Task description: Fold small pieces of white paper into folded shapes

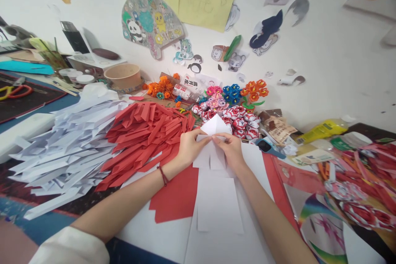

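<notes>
While near flowers (239, 123), paper (215, 126) in hands (189, 146) (231, 148)

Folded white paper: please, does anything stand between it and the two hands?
Nothing visible does: the left hand and right hand both pinch the folded white paper. The red strips lie to its left.

White paper (215, 125), creased, peaked

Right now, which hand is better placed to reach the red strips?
Probably the left hand: it is nearer the red strips, with the right hand beyond it. Both pinch white paper.
</notes>
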`<action>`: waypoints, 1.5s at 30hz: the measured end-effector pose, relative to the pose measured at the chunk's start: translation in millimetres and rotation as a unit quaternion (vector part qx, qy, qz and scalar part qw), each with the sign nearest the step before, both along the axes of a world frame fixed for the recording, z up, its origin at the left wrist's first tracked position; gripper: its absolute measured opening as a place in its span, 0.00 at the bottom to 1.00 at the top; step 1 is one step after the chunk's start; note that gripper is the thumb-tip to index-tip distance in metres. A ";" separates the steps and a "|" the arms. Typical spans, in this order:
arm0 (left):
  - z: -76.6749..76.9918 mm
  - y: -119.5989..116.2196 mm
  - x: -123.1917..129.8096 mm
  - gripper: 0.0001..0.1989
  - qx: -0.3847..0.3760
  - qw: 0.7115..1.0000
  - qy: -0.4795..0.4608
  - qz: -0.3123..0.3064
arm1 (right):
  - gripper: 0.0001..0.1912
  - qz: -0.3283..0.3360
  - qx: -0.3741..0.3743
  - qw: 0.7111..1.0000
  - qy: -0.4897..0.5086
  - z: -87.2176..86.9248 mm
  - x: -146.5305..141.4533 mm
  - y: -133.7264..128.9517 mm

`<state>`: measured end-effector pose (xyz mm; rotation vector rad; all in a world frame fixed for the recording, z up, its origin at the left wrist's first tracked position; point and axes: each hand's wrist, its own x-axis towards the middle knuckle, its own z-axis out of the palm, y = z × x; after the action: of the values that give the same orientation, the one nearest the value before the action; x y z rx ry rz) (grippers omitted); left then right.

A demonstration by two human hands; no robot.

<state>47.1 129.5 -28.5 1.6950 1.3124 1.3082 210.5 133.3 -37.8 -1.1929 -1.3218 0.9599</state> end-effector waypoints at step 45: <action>8.8 -10.8 7.0 0.09 -0.014 0.998 0.057 0.035 | 0.11 -0.142 0.011 0.989 -0.050 -0.8 -13.9 -11.5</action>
<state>54.1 118.8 -19.7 1.7406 1.4610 1.2406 196.7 121.8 -38.6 -1.3842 -1.1957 0.6873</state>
